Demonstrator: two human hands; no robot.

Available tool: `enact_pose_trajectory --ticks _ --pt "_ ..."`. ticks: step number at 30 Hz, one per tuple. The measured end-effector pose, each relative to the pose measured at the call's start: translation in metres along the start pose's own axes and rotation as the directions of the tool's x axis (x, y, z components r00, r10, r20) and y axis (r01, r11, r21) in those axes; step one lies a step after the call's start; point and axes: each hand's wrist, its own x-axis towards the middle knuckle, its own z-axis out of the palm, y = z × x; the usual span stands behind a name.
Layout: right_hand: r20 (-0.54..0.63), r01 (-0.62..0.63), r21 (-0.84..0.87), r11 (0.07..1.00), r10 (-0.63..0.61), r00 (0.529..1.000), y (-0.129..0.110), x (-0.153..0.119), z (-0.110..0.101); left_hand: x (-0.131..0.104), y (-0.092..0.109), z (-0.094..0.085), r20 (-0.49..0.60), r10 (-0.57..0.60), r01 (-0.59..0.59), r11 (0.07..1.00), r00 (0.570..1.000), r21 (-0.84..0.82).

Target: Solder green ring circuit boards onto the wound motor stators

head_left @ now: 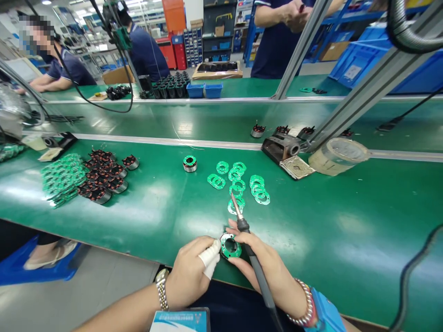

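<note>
Clearly, the counter [328, 221] gives you a broad, firm surface, and the coil piece [226, 251] is at its near edge, between your two hands. Longest in your hold is the soldering iron [258, 273]: your right grip [275, 272] is closed around its dark handle, with fingers also against the coil piece. It looks light and stiff; hold it by the handle only, as the metal tip [236, 206] may be hot. Your left grip [192, 269] pinches the coil piece's left side. That one is probably dense for its size and rigid, so take it by the outer rim, off the green face [236, 253]. Smallest, the loose green rings [218, 168] beyond look thin, light and perhaps slippery; lift them by their edges, without bending.
</note>
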Motion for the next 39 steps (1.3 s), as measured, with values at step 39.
enact_pose_trajectory --ticks 39 --pt "-0.045 0.079 -0.126 0.989 -0.085 0.995 0.001 0.001 0.008 -0.007 0.001 0.012 -0.035 -0.092 0.092 0.996 0.995 -0.005"
